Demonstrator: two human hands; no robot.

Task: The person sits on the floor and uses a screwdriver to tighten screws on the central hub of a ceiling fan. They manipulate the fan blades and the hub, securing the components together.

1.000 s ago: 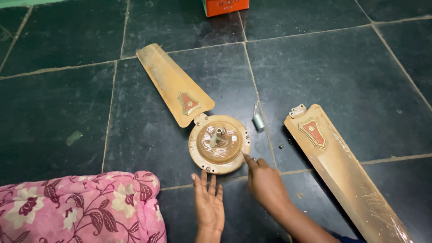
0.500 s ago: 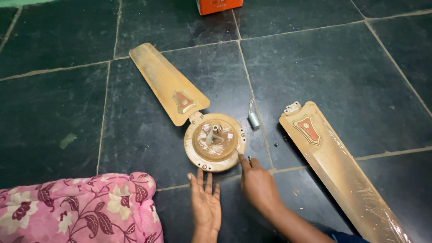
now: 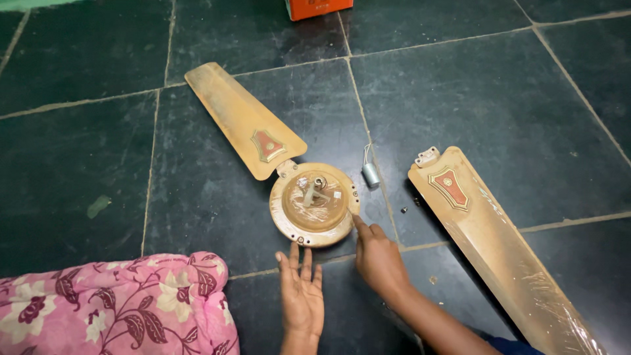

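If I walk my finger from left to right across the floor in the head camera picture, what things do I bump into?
Pink flowered cloth → attached fan blade → left hand → round fan motor hub → right hand → loose fan blade.

Orange box [image 3: 318, 8] at top edge (cut off), on dark floor tiles [image 3: 460, 98]

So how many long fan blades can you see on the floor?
2. One fan blade is joined to the round motor hub and points up-left. The other blade lies loose on the right, apart from the hub. More could lie outside the picture.
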